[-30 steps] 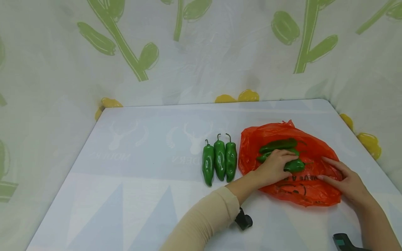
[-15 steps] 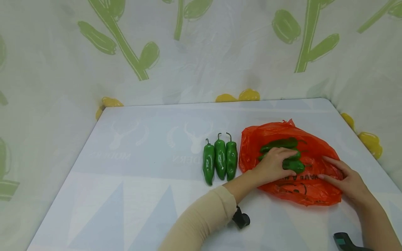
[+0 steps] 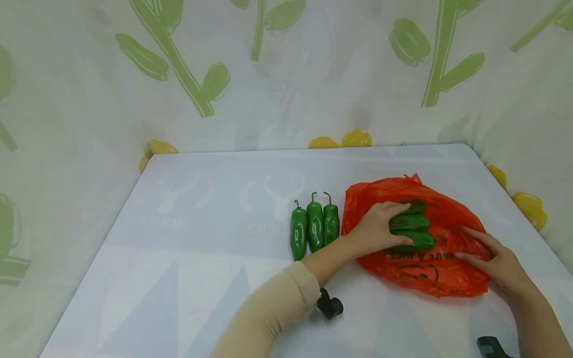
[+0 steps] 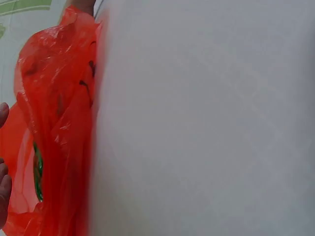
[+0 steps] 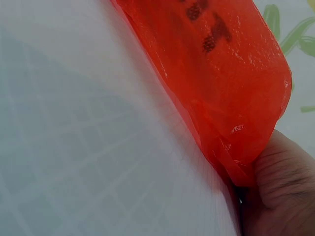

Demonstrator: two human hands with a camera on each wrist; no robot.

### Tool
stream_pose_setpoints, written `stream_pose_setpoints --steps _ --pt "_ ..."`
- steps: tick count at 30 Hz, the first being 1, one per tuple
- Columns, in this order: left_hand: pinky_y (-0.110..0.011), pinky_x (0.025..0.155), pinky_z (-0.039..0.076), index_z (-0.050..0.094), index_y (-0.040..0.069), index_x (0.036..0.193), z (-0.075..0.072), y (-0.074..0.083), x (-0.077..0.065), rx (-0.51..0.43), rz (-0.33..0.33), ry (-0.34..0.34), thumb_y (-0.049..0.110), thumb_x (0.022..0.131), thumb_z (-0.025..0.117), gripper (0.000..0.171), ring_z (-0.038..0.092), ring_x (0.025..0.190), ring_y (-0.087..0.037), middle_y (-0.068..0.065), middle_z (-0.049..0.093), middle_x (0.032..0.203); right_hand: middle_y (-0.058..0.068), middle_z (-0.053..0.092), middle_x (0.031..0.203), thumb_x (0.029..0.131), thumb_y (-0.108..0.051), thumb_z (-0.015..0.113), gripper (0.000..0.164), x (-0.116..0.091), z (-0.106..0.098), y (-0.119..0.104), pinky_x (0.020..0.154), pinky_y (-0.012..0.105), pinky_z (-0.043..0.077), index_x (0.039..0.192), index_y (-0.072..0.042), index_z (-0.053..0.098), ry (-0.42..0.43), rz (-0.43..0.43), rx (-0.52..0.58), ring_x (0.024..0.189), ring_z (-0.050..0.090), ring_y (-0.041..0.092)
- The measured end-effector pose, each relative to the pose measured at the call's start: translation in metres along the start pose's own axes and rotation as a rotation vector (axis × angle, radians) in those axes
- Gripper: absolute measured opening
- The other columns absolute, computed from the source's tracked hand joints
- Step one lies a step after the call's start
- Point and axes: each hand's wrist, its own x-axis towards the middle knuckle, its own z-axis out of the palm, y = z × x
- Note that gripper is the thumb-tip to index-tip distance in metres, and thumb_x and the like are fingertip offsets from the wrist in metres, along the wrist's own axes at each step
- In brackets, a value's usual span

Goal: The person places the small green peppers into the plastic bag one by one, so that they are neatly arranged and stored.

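Observation:
In the head view, three green chili peppers (image 3: 409, 223) lie side by side inside a red plastic bag (image 3: 452, 278). My left hand (image 3: 370, 229) is over their left ends, fingers along the far pepper and thumb by the near one, hiding those ends. The left wrist view catches only its fingertips (image 4: 4, 184) at the edge, beside the bag (image 4: 61, 113). My right hand (image 3: 501, 263) holds the bag's right rim, its thumb and forefinger spread over the plastic. In the right wrist view the bag (image 5: 236, 93) bunches against that hand (image 5: 283, 187).
Left of the bag, more green chili peppers (image 3: 315, 226) lie in an upright row, partly behind my left forearm. A black object (image 3: 330, 304) shows under that forearm, another black piece (image 3: 491, 345) near the right wrist. Patterned sheeting (image 3: 313, 89) surrounds the white table (image 3: 201, 278).
My left hand has slid left and widened over the peppers in the bag, so more of them shows. The right hand and the bag have hardly moved.

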Motion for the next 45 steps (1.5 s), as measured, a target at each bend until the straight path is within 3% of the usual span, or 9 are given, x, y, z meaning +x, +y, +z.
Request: stream_pose_setpoints --steps 8,20,29,37,45 --pt "-0.019 0.099 0.039 0.040 0.017 0.145 -0.017 0.000 -0.011 -0.066 -0.043 0.035 0.034 0.079 0.076 0.077 0.040 0.131 -0.010 0.002 0.044 0.143 0.019 0.002 0.158 0.091 -0.037 0.061 0.072 -0.002 0.004 0.004 0.064 0.006 0.044 0.151 -0.032 0.021 0.008 -0.019 0.011 0.138 0.003 0.048" --pt "-0.026 0.099 0.044 0.040 0.011 0.144 -0.046 -0.010 -0.033 -0.149 0.010 0.143 0.028 0.076 0.080 0.080 0.042 0.130 -0.012 -0.002 0.045 0.142 0.018 0.004 0.158 0.091 -0.037 0.061 0.072 -0.001 0.003 0.005 0.064 0.004 0.041 0.151 -0.031 0.022 0.019 -0.033 -0.006 0.140 0.002 0.046" --pt "-0.035 0.099 0.045 0.040 0.013 0.144 -0.067 -0.020 -0.053 -0.181 0.011 0.201 0.026 0.076 0.079 0.080 0.041 0.131 -0.014 -0.007 0.045 0.142 0.017 0.004 0.158 0.091 -0.037 0.061 0.071 -0.001 0.003 0.005 0.065 0.004 0.041 0.151 -0.032 0.022 0.011 -0.037 0.004 0.140 0.002 0.046" --pt "-0.045 0.099 0.044 0.038 0.017 0.146 -0.074 -0.028 -0.077 -0.213 -0.110 0.263 0.029 0.076 0.079 0.082 0.038 0.133 -0.017 -0.002 0.041 0.146 0.018 0.003 0.158 0.091 -0.038 0.061 0.072 -0.002 0.002 0.002 0.064 0.004 0.041 0.151 -0.032 0.022 0.012 -0.025 0.004 0.139 0.003 0.047" --pt "-0.046 0.099 0.044 0.038 0.017 0.146 -0.082 -0.037 -0.095 -0.303 -0.129 0.383 0.021 0.074 0.081 0.084 0.043 0.128 -0.020 0.000 0.041 0.145 0.020 0.003 0.157 0.090 -0.039 0.061 0.072 0.000 0.001 0.000 0.063 0.006 0.043 0.151 -0.032 0.022 0.015 -0.020 -0.015 0.138 0.005 0.048"
